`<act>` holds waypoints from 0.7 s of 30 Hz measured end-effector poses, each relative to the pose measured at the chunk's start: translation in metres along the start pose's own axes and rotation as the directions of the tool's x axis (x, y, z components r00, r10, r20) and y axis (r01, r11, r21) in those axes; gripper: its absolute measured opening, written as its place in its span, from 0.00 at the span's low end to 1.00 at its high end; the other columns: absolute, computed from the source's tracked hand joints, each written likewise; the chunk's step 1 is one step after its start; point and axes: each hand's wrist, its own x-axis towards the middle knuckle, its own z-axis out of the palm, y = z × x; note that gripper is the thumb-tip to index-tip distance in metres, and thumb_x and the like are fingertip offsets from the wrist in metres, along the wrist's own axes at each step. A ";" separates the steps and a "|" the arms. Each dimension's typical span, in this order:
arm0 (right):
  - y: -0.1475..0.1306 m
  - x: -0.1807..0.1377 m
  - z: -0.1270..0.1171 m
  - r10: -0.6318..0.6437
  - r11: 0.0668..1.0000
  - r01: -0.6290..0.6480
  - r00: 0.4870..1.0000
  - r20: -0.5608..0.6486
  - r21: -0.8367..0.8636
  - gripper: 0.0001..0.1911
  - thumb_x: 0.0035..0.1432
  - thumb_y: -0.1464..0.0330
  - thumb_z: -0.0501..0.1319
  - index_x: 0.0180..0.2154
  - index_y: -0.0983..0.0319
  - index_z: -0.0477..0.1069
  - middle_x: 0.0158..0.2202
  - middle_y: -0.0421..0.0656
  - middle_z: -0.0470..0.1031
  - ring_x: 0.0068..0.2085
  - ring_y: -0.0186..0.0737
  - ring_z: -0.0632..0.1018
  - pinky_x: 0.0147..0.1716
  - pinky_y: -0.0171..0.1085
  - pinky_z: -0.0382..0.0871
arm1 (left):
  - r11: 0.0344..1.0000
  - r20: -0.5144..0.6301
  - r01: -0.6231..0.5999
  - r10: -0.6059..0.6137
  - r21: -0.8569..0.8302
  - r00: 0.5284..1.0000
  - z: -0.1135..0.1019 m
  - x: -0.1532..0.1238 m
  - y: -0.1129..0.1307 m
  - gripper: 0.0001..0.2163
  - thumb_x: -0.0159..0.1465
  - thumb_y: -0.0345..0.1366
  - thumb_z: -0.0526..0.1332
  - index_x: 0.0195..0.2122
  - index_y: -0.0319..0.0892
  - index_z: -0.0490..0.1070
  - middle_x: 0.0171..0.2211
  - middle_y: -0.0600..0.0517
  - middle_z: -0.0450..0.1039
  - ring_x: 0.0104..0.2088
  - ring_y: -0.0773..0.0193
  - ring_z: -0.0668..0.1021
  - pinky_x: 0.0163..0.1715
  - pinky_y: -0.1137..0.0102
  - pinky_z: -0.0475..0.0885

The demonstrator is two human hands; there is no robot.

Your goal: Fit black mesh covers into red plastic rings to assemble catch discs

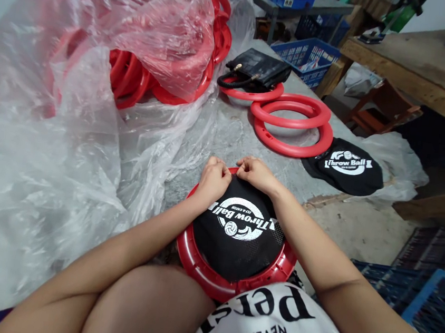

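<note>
A red plastic ring leans against my body at the table's edge. Across it lies a black mesh cover with a white "Throw Ball" print, upside down from where I look. At the far side of the ring, my left hand is closed, its fingertips pinching the cover's edge by the rim. Just to its right, my right hand pinches the same edge with thumb and forefinger. A short stretch of red rim shows between the hands; what lies under my fingertips is hidden.
Clear plastic bagging with several red rings covers the table's left side. Ahead lie loose red rings, a black handbag and more black printed covers. Blue crates stand beyond; another crate is at right.
</note>
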 end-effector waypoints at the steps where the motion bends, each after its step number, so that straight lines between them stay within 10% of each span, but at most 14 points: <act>1: 0.000 0.000 0.000 0.004 1.000 -0.004 1.000 -0.008 -0.003 0.07 0.54 0.73 0.61 0.25 0.61 0.72 0.47 0.47 0.79 0.48 0.43 0.78 0.54 0.42 0.69 | 1.000 -0.002 0.002 -0.002 -0.002 1.000 0.000 0.000 0.000 0.07 0.60 0.26 0.58 0.26 0.42 0.67 0.43 0.46 0.70 0.47 0.58 0.75 0.54 0.63 0.70; 14: 0.002 -0.001 0.004 0.028 1.000 -0.029 0.994 -0.101 -0.009 0.06 0.57 0.74 0.60 0.35 0.61 0.75 0.45 0.46 0.79 0.47 0.42 0.78 0.52 0.42 0.70 | 0.991 0.021 -0.010 0.013 -0.136 1.000 -0.012 -0.001 -0.004 0.07 0.62 0.25 0.58 0.33 0.40 0.75 0.42 0.47 0.73 0.46 0.61 0.77 0.54 0.66 0.71; 21: -0.003 -0.002 0.005 -0.083 0.984 0.064 0.990 -0.111 -0.168 0.10 0.58 0.75 0.58 0.39 0.61 0.76 0.47 0.47 0.78 0.51 0.45 0.76 0.56 0.44 0.67 | 0.894 0.083 -0.209 0.192 0.397 0.978 -0.039 -0.044 0.001 0.11 0.62 0.24 0.56 0.38 0.39 0.77 0.44 0.43 0.74 0.50 0.51 0.73 0.52 0.57 0.69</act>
